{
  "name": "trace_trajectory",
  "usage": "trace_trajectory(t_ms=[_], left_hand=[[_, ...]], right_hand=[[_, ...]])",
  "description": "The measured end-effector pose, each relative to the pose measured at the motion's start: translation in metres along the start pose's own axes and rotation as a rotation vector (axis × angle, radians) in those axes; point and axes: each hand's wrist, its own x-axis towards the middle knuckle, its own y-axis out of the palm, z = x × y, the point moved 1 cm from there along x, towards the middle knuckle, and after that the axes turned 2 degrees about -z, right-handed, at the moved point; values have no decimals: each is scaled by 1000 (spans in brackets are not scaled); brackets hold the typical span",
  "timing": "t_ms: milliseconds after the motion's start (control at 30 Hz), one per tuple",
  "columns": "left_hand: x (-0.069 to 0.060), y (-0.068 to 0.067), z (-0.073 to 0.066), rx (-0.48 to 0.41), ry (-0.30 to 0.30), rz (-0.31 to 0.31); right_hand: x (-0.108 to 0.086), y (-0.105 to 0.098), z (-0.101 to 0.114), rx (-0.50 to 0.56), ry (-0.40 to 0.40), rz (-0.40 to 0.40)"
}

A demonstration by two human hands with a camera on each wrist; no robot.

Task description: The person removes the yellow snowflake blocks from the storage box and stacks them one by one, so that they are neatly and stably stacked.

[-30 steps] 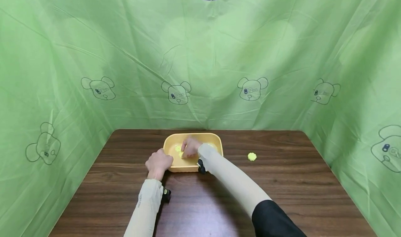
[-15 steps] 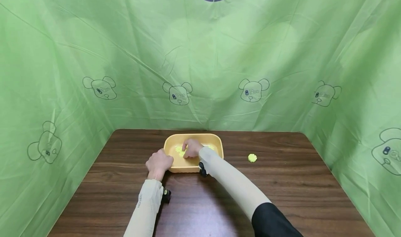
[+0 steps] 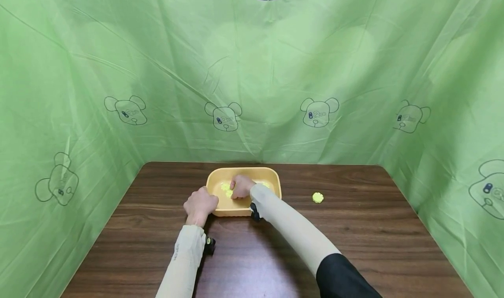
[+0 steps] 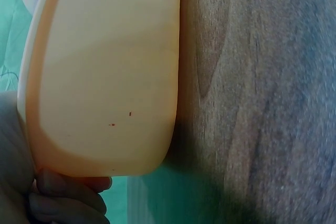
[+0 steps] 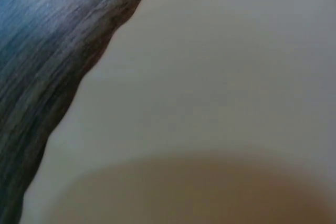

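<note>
A yellow-orange rectangular plastic bin (image 3: 230, 212) stands on the table in the head view. My left hand (image 3: 200, 205) grips its left rim; in the left wrist view, curled fingers (image 4: 65, 203) lie against the bin's end. My right hand (image 3: 242, 187) reaches down inside, fingers bent toward the bottom beside small pale yellow pieces (image 3: 225, 187). Whether a piece is between those fingertips cannot be made out. Another yellow piece (image 3: 266, 184) shows past the right wrist. The right wrist view is filled mostly by the bin's blurred wall (image 5: 199, 87).
A yellow scalloped, flower-like piece (image 3: 317, 198) lies alone to the right of the bin on the dark wooden table (image 3: 354, 245). Green curtains (image 3: 267, 70) with bear-head drawings enclose the table at the back and sides.
Inside the bin, the right hand's fingers have drawn closer together than half a second ago. The left hand keeps its grip on the rim, and the bin stays in place.
</note>
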Motion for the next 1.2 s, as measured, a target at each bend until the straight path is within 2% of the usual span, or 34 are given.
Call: trace_trajectory(t_ms=[200,667,800,967,1200], left_hand=[[-2,0,-1,-3,1,-6],[-4,0,-1,-1,-4,-9],[-3,1,-1,1,-5,2],[-1,0,-1,5,-8,6],[-1,-1,0,3,0,18]], right_hand=[[2,1,-1,-22,2,3],[-8,-9,-4,166,-27,53],[-11,-18,-7,211,-26,77],[-18,-45,-11,186,-40,62],[-42,-109,-20,163,-82,-16]])
